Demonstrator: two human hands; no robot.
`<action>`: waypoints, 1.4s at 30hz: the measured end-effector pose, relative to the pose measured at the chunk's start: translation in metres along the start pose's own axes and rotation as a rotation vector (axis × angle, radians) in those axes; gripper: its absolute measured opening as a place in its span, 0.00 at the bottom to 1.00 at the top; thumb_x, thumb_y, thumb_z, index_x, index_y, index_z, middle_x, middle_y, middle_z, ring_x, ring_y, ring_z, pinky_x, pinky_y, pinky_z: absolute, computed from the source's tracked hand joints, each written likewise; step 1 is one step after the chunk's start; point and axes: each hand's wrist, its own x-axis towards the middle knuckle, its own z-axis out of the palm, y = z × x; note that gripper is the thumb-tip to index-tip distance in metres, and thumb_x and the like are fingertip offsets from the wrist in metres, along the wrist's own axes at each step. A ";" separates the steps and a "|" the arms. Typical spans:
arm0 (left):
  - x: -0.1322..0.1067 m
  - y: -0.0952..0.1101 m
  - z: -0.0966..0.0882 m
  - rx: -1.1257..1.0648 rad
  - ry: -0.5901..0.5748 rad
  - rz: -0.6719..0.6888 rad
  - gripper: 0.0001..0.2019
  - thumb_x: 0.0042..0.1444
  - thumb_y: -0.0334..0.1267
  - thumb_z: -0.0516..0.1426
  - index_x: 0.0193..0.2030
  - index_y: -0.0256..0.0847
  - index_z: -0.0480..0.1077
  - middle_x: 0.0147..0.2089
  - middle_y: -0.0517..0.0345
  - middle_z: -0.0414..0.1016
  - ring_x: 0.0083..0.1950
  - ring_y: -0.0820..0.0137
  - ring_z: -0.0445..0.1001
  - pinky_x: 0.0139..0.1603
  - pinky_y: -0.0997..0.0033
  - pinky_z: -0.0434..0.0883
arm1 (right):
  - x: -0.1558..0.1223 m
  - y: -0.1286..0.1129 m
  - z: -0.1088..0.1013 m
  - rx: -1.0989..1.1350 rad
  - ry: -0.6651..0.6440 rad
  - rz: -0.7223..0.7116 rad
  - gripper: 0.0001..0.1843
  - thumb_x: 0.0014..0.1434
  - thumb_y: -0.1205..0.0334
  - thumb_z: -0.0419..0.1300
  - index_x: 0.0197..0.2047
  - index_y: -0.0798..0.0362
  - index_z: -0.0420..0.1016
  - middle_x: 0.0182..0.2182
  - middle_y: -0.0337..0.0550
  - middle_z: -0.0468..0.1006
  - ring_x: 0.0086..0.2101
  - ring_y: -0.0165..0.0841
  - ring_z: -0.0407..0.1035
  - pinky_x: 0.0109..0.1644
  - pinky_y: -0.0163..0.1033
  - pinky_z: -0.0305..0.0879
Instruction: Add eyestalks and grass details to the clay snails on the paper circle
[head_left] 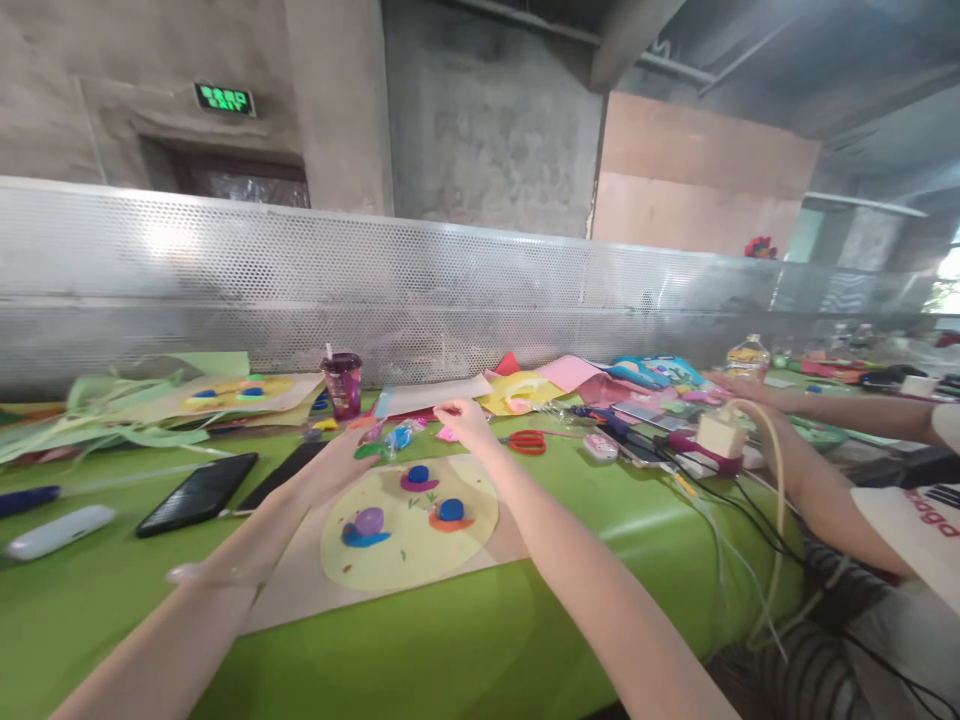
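My left hand (346, 455) reaches over the far left edge of a craft picture, at small plastic packets of coloured clay (401, 436). Its fingers are partly hidden and blurred among the packets, so their grip is unclear. To the right, my right hand (463, 422) is raised above the picture's far edge, thumb and fingertips pinched together. Whatever they hold is too small to make out. Between my forearms lies the picture (405, 530), a pale yellow oval on a light sheet. Three clay snails with blue or purple shells (451, 510) sit on it.
Red-handled scissors (527, 442) lie right of my right hand. A purple cup with a straw (343, 385) stands behind my left hand. Left are a black phone (197, 494) and another snail picture (247, 392). Cables and a power strip (709, 455) lie right, near another person's arms (814, 480).
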 end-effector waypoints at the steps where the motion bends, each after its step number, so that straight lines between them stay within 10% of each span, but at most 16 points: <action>1: -0.002 0.002 -0.002 0.009 -0.009 0.016 0.20 0.48 0.36 0.56 0.51 0.42 0.67 0.51 0.53 0.73 0.52 0.60 0.71 0.51 0.64 0.68 | 0.000 0.000 -0.001 -0.007 0.000 0.000 0.08 0.59 0.61 0.58 0.36 0.58 0.72 0.35 0.41 0.74 0.37 0.30 0.69 0.42 0.42 0.68; 9: -0.001 0.005 -0.018 0.221 -0.005 -0.039 0.19 0.57 0.42 0.55 0.54 0.37 0.64 0.53 0.49 0.69 0.52 0.63 0.69 0.53 0.55 0.66 | 0.008 0.012 -0.008 -0.072 0.009 0.017 0.09 0.59 0.60 0.58 0.36 0.59 0.71 0.37 0.42 0.74 0.40 0.33 0.69 0.47 0.46 0.65; 15: -0.018 -0.024 -0.072 0.592 0.296 -0.559 0.17 0.60 0.40 0.51 0.54 0.34 0.62 0.53 0.46 0.67 0.60 0.57 0.60 0.59 0.45 0.53 | 0.011 0.022 -0.012 -0.105 -0.001 0.040 0.10 0.60 0.59 0.57 0.39 0.59 0.70 0.37 0.43 0.73 0.39 0.32 0.69 0.45 0.45 0.67; 20: -0.036 -0.045 -0.082 0.695 0.200 -0.752 0.12 0.58 0.41 0.55 0.44 0.34 0.69 0.45 0.51 0.72 0.51 0.61 0.68 0.55 0.48 0.60 | 0.009 0.023 -0.008 -0.155 -0.041 0.031 0.09 0.60 0.60 0.57 0.36 0.59 0.71 0.35 0.41 0.74 0.36 0.31 0.69 0.44 0.43 0.67; 27: -0.028 -0.035 -0.063 0.741 0.203 -0.575 0.14 0.58 0.40 0.55 0.48 0.35 0.67 0.50 0.49 0.69 0.54 0.59 0.66 0.54 0.48 0.62 | 0.006 0.016 -0.008 -0.241 -0.069 -0.003 0.09 0.59 0.60 0.58 0.33 0.58 0.71 0.35 0.42 0.73 0.38 0.31 0.69 0.44 0.42 0.67; 36: -0.017 -0.005 -0.040 0.584 0.104 0.075 0.16 0.59 0.38 0.53 0.53 0.37 0.64 0.54 0.49 0.67 0.57 0.60 0.63 0.58 0.49 0.58 | 0.011 0.027 -0.006 -0.346 -0.041 -0.093 0.08 0.58 0.60 0.58 0.34 0.58 0.71 0.36 0.42 0.72 0.40 0.32 0.67 0.47 0.45 0.64; 42: -0.013 -0.007 -0.032 0.431 0.073 0.154 0.13 0.59 0.39 0.53 0.49 0.37 0.67 0.49 0.51 0.70 0.54 0.62 0.66 0.55 0.50 0.62 | 0.014 0.039 -0.004 -0.494 -0.042 -0.115 0.10 0.57 0.58 0.59 0.34 0.58 0.71 0.39 0.43 0.72 0.43 0.35 0.65 0.50 0.48 0.60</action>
